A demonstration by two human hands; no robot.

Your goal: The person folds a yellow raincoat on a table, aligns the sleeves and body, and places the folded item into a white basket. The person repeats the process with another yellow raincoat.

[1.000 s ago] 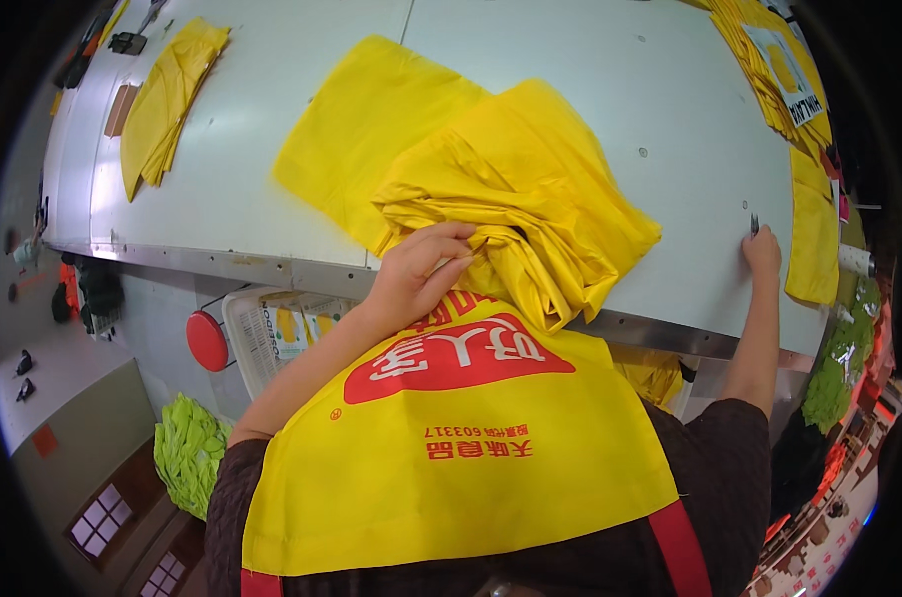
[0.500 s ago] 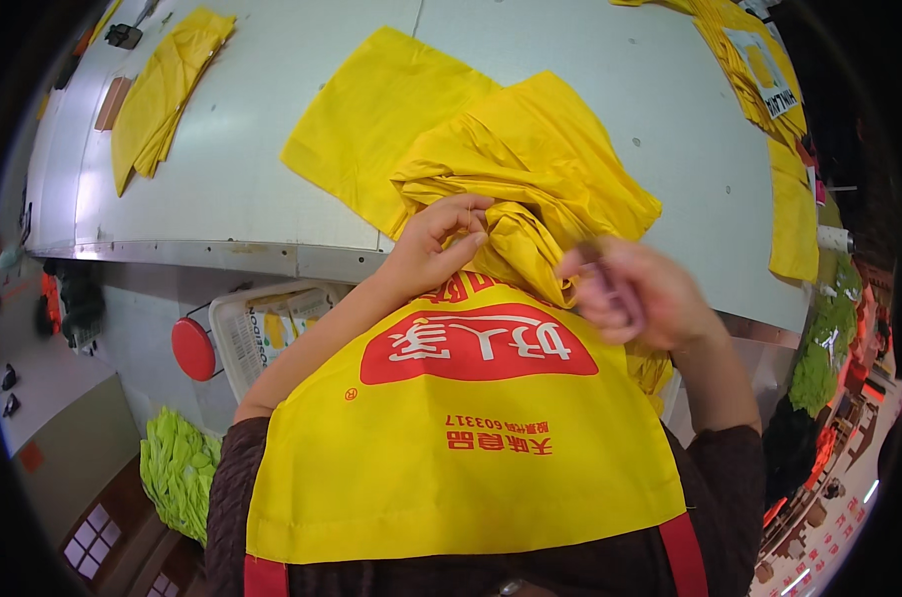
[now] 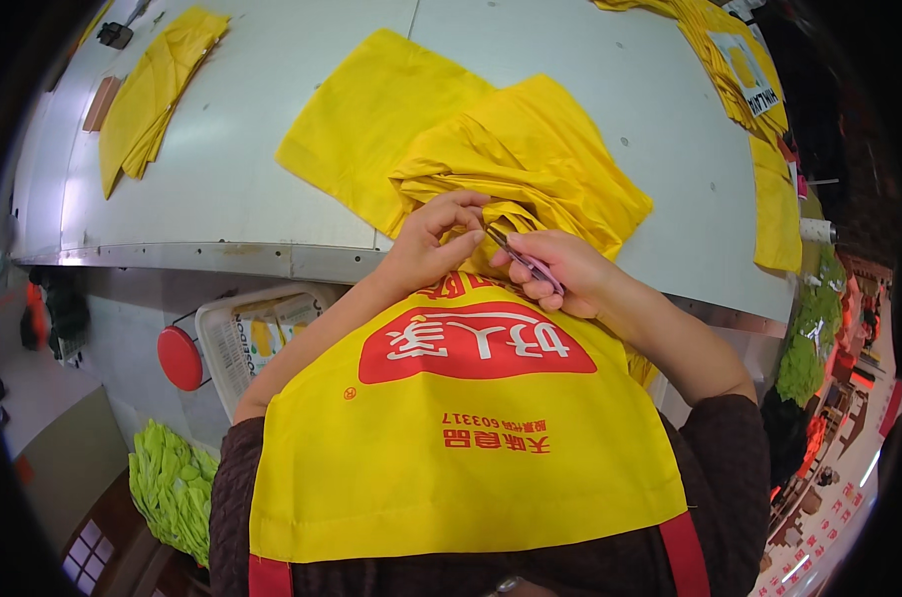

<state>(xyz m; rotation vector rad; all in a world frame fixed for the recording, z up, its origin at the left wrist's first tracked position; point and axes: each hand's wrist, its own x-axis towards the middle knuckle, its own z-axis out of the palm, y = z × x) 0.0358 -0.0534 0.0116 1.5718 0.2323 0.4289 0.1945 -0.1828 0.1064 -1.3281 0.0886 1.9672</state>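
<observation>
A heap of bunched yellow fabric [image 3: 560,149] lies at the table's near edge. At its near side my left hand [image 3: 433,244] is closed, thumb and fingertips pinched together; whether they grip a thread or a fold of cloth is too small to tell. My right hand [image 3: 570,267] is wrapped round thread snips [image 3: 541,271] with a purple handle. The dark blades point up and left, close to the left fingertips and the fabric. A yellow apron [image 3: 471,497] with a red printed patch and red straps covers my front.
The pale table [image 3: 222,199] has a metal front edge. Folded yellow cloth [image 3: 158,99] lies at far left, and a yellow pile [image 3: 774,199] at right. Below the edge are a white basket [image 3: 217,348], a red round stool [image 3: 180,358] and a light-green bundle [image 3: 168,478].
My right hand has swung left with the snips, from beside the fabric to the left fingertips. My left hand stays pinched in nearly the same place.
</observation>
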